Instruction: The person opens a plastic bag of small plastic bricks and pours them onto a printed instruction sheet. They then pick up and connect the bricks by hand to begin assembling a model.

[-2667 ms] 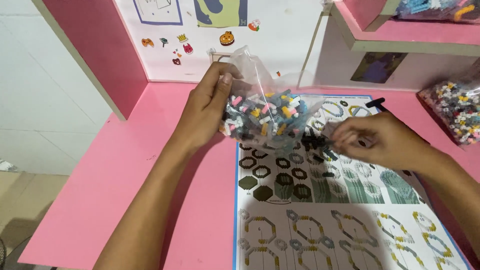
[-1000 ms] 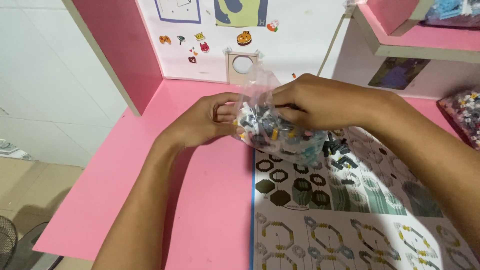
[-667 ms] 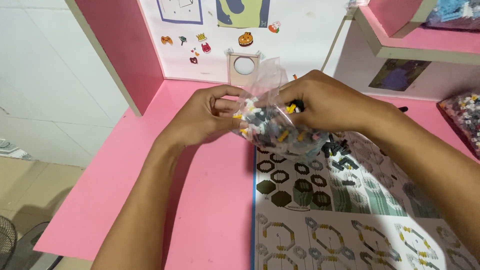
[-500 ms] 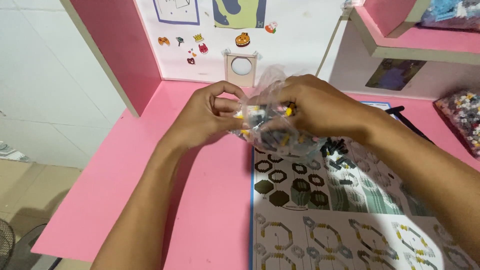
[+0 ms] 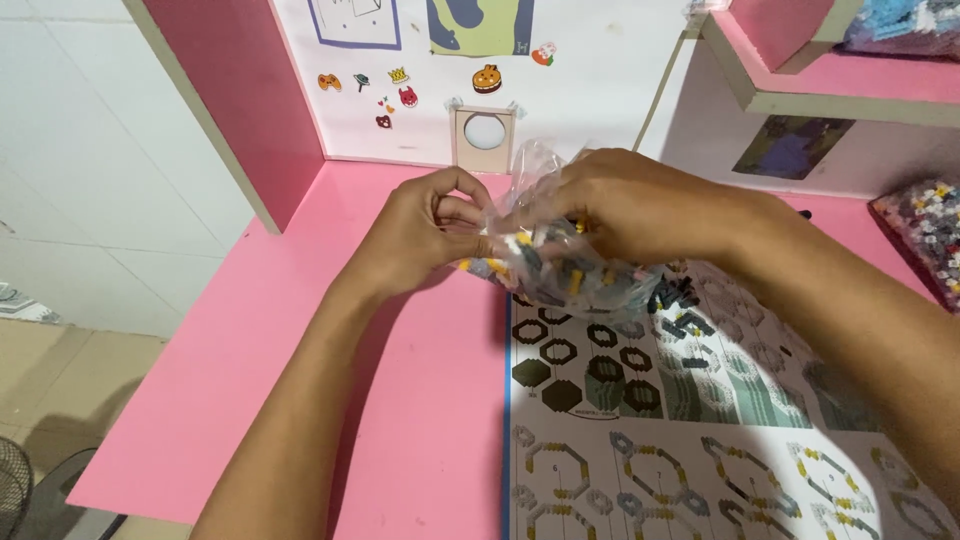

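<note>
The left hand (image 5: 425, 235) and the right hand (image 5: 630, 205) are close together, both pinching the top of a small clear plastic bag (image 5: 560, 265) full of tiny coloured bricks. The bag hangs just above the far edge of the printed instruction sheet (image 5: 700, 420), which lies flat on the pink desk (image 5: 300, 350). Beyond the sheet, little stickers (image 5: 400, 95) are on the white back wall. To the right of the sheet lies another bag of bricks (image 5: 925, 225).
</note>
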